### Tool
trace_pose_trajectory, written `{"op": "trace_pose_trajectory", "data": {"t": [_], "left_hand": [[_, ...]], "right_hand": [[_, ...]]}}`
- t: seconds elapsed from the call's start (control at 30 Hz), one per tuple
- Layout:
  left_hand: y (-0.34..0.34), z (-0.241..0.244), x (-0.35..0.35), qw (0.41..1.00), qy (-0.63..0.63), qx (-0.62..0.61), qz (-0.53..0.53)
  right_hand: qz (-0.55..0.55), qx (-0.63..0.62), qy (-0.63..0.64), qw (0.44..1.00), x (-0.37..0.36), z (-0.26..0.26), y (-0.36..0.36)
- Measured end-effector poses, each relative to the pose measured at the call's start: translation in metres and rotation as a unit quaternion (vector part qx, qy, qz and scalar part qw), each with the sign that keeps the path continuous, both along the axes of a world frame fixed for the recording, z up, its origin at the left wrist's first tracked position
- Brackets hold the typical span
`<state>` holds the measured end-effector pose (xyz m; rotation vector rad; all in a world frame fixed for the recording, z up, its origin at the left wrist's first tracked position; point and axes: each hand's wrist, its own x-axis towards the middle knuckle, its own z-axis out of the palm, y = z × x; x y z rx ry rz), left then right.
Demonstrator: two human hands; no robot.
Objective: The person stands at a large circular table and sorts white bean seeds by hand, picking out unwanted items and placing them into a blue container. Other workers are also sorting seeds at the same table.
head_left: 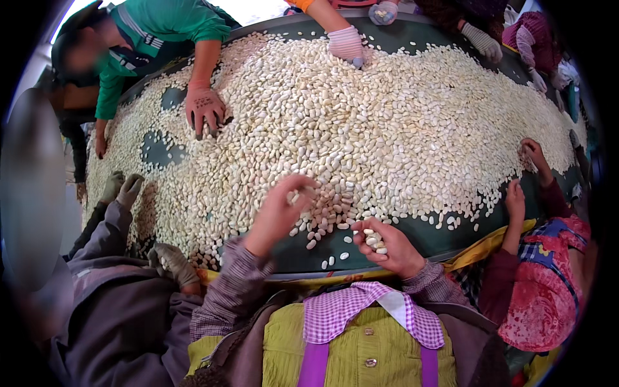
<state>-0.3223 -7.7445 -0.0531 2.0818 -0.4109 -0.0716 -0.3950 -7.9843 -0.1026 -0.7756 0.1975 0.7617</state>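
A broad heap of white beans (367, 126) covers a dark green tabletop (430, 237) before me. My right hand (394, 246) is at the near edge of the heap, palm turned up, with several white beans (374, 240) cupped in its curled fingers. My left hand (283, 208) hangs over the heap, blurred by motion, its thumb and fingers curved. Pale beans show in the gap beside its thumb; whether they are in its grasp or behind it is unclear. A few loose beans (331, 261) lie on the green surface between my hands.
Across the table, a person in green (159, 38) reaches a gloved hand (205, 109) into the beans. Another gloved hand (346, 46) touches the far side. Gloved hands (123, 188) work close at my left; bare hands (524, 188) are at my right. Yellow cloth (488, 242) hangs along the near rim.
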Motion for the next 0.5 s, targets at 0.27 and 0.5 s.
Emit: {"op": "trace_pose_trajectory", "data": {"t": [0.27, 0.5], "left_hand": [[-0.022, -0.002, -0.087, 0.989, 0.037, -0.026, -0.144], [0.027, -0.055, -0.222, 0.914, 0.353, -0.087, -0.18]], "right_hand": [[0.047, 0.112, 0.115, 0.986, -0.026, -0.025, -0.019], [-0.085, 0.073, -0.012, 0.994, -0.049, -0.019, -0.082]]}}
